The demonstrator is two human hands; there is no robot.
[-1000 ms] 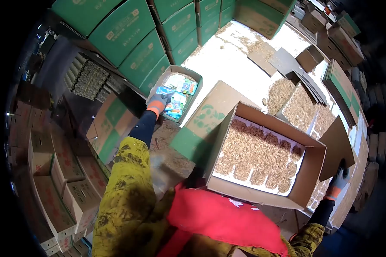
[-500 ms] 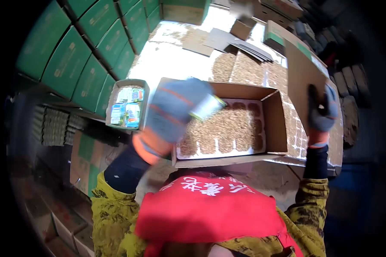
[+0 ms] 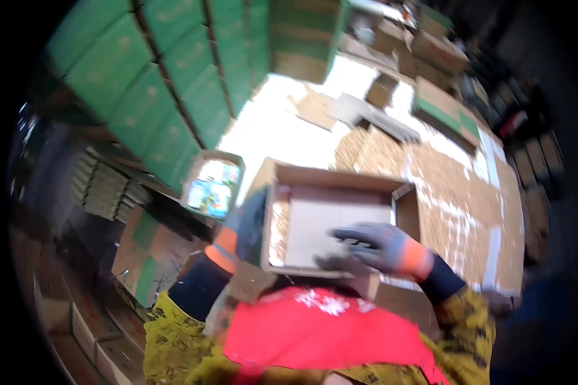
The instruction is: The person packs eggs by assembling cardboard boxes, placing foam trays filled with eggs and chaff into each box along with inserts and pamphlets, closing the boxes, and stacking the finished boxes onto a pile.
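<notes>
An open cardboard box (image 3: pixel 343 178) stands in front of me. Inside it a flat cardboard sheet (image 3: pixel 334 215) covers most of the contents, and a strip of tan grain-like material (image 3: pixel 279 231) shows along the left side. My right hand (image 3: pixel 382 247), in a grey and orange glove, is over the sheet with its fingers stretched out to the left; whether they touch it I cannot tell. My left hand (image 3: pixel 247 228), gloved alike, is against the outside of the box's left wall. Its fingers are blurred and partly hidden.
A small container (image 3: pixel 237 186) of colourful packets (image 3: pixel 212 189) stands left of the box. Green cartons (image 3: pixel 167 115) are stacked at the left. Tan material (image 3: pixel 456 212) lies in white-edged sections on the right. Grey sheets (image 3: pixel 392 125) and a green-brown carton (image 3: pixel 443 112) sit farther back.
The cardboard sheet has gone from my right hand into the box, over the grain-like material. My left hand has moved down to the box's left side; the packet it held is out of sight.
</notes>
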